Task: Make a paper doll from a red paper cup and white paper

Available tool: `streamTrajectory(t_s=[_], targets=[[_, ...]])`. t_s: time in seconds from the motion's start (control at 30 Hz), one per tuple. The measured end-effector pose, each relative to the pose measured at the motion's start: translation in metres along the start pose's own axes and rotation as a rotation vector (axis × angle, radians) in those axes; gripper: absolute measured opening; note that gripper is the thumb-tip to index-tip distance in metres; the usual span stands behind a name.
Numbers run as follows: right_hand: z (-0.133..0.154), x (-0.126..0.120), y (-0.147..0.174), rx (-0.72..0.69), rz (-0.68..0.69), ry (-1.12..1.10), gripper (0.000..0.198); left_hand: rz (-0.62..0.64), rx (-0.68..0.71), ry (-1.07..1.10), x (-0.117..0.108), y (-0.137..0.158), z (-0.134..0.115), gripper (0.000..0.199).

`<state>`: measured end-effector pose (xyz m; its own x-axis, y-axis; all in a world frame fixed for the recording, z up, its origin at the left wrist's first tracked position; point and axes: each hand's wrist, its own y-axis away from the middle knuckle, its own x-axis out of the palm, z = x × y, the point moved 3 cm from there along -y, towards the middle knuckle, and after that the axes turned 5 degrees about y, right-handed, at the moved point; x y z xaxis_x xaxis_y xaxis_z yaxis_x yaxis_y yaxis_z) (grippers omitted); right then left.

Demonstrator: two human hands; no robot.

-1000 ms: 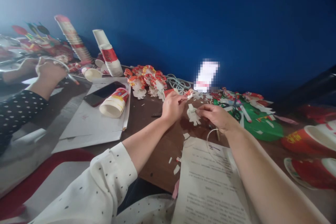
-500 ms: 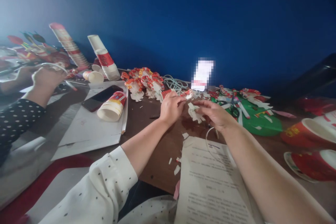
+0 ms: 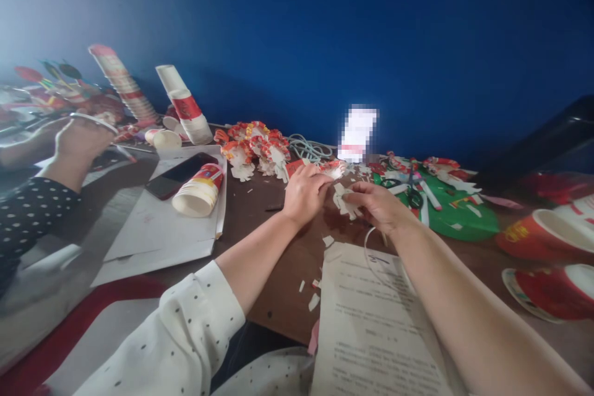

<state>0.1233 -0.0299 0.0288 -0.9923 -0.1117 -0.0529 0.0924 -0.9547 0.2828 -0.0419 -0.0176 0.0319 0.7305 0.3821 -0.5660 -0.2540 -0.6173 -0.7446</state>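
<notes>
ngl the right hand (image 3: pixel 381 206) had a white cutout (image 3: pixel 343 200) pinched at its fingertips, the left hand (image 3: pixel 304 193) had fingers bunched just beside, couldn't tell on what, and past those a heap of cutouts (image 3: pixel 260 147) looked done, though how much remained was unclear

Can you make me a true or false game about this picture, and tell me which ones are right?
1. The right hand is holding a white paper cutout. True.
2. The wall behind the table is yellow. False: the wall is blue.
3. Some nested cups are tipped on their side. True.
4. The other person's sleeve is plain white. False: the sleeve is dark with pale dots.
5. There is a printed sheet here. True.
</notes>
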Motion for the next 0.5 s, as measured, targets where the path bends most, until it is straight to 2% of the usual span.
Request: streamTrajectory(t_s=[0.23,0.5], targets=[[0.0,0.006,0.002,0.052,0.022,-0.073,0.024,0.056,0.101,-0.074,-0.001,0.0,-0.007,0.027],[0.001,0.006,0.001,0.023,-0.008,-0.155,0.022,0.094,0.165,-0.18,-0.005,-0.001,-0.012,0.028]])
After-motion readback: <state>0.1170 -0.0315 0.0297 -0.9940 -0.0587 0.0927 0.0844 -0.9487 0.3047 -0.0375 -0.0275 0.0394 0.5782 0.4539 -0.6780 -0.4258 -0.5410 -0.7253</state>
